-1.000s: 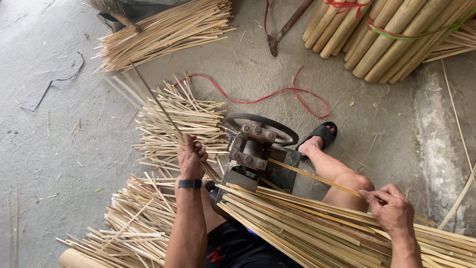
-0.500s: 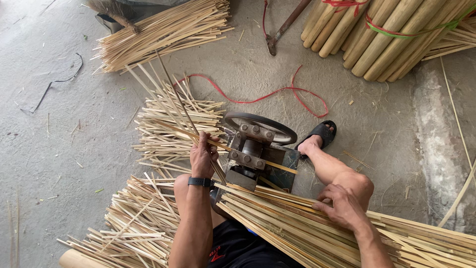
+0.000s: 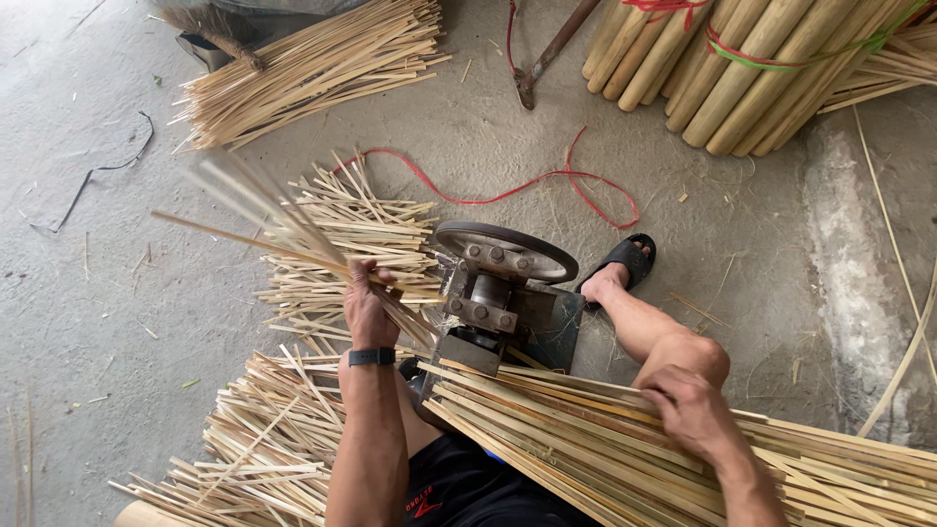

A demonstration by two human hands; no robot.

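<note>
The left hand (image 3: 369, 304) is clamped round a fan of thin bamboo strips (image 3: 283, 234) that splay out far and to the left, just left of the small splitting machine (image 3: 498, 293) with its dark wheel; the strips are blurred, so I cannot tell how many it holds. The risk I judge nearest is that hand: its knuckles sit just beside the machine's bolted block, and a slip or snagged strip could draw the fingers against the metal; the strip edges look sharp enough to cut a bare palm as they slide. The loose ends could also whip wide and scatter over the pile of split strips (image 3: 351, 234) on the floor beyond.

The right hand (image 3: 695, 410) lies palm down on the bundle of wider bamboo slats (image 3: 586, 439) across the lap, fingers curled together over the top slats, pressing or gripping; which of the two is hard to tell; the bundle could slide off if that hand lifts. The bare leg and sandalled foot (image 3: 620, 268) rest just right of the machine, near the red cord (image 3: 527, 185), which could catch the foot.

The left forearm runs straight from near to far, wrist level, a dark wristband (image 3: 372, 356) on it; the right forearm angles in from the near right, wrist bent down.
</note>
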